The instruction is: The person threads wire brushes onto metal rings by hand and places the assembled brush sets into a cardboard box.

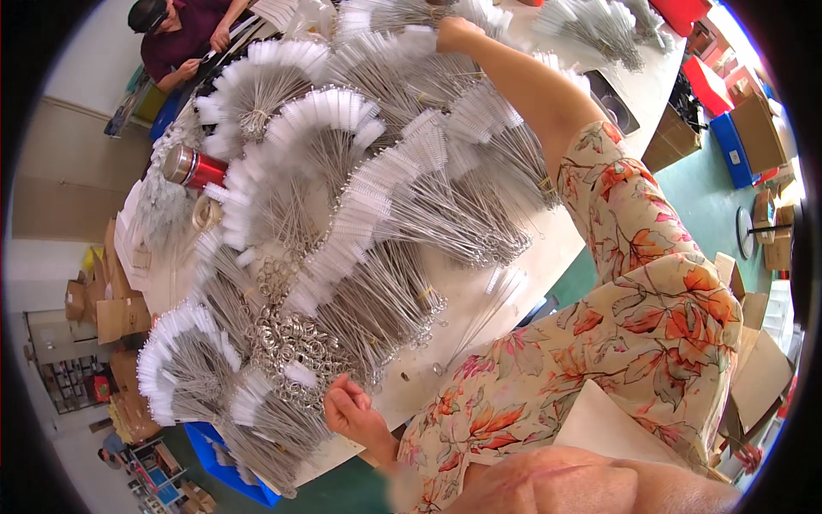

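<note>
Small wire brushes with white bristle heads and looped ends cover the table, many in tied bundles (pixel 257 120). Above a heap of metal rings (pixel 300 343) at the table's near left edge is my left hand (pixel 351 413), its fingers curled in; what they hold, if anything, does not show. A loose white bristle head (pixel 300 373) lies on the rings beside it. Stretched far across the table, my right hand (pixel 458 36) is closed among brush bundles (pixel 402 21) at the back. Its fingertips are hidden.
Toward the far left lies a red flask (pixel 195 168) with a tape roll (pixel 205 212) near it. A co-worker (pixel 175 43) works at the far left with both hands. A blue bin (pixel 227 467) stands below the near left edge; cardboard boxes (pixel 672 133) are at the right.
</note>
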A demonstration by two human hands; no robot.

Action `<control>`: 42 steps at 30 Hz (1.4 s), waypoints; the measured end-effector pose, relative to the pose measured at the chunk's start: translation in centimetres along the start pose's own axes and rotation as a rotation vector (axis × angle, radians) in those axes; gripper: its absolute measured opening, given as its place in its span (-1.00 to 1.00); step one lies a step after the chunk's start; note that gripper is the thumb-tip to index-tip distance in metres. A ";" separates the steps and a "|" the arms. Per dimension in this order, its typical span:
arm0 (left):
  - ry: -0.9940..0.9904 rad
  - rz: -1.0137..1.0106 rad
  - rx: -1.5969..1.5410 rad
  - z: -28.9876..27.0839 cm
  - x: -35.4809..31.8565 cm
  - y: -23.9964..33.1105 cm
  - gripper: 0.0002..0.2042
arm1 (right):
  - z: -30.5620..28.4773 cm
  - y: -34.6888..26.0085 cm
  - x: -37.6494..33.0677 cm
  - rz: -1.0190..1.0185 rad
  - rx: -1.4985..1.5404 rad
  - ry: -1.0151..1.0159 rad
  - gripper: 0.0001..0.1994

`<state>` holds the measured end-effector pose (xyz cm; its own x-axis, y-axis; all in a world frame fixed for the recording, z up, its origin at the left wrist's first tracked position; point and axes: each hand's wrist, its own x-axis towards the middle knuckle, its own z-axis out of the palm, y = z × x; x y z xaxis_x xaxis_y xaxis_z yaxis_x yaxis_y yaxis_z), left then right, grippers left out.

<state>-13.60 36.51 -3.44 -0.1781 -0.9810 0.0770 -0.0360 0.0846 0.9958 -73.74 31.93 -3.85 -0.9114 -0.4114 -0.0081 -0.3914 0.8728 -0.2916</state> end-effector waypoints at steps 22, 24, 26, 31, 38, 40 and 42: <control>-0.346 0.506 -0.073 8.6 1.7 3.3 -0.77 | -4.3 -8.6 -40.8 -0.764 1.380 -0.713 -0.77; -0.317 0.681 0.085 8.9 1.6 2.1 -0.78 | -3.1 -7.9 -42.7 -0.702 1.348 -0.668 -0.74; -0.337 0.730 0.054 8.3 1.7 0.1 -0.81 | -2.8 -6.8 -43.5 -0.720 1.528 -0.661 -0.71; -0.089 0.876 -0.294 8.6 -0.2 0.4 -0.94 | -1.9 -1.0 -41.1 -0.552 1.171 -0.488 -0.69; -0.424 1.090 0.080 10.6 -4.7 -2.2 -0.69 | -0.6 2.5 -41.7 -0.009 2.218 -1.038 -0.82; -0.462 0.974 0.088 8.3 -5.1 -3.4 -0.71 | -4.3 4.0 -40.5 -0.331 1.740 -0.820 -0.82; -0.496 0.862 0.102 6.0 -5.8 -4.5 -0.73 | -7.5 5.5 -39.4 -0.617 0.677 -0.537 -0.80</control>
<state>-18.33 42.92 -8.63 -0.5729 -0.3950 0.7181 0.2189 0.7706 0.5985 -40.98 54.94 2.02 -0.3389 -0.9395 -0.0496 -0.4642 0.2128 -0.8598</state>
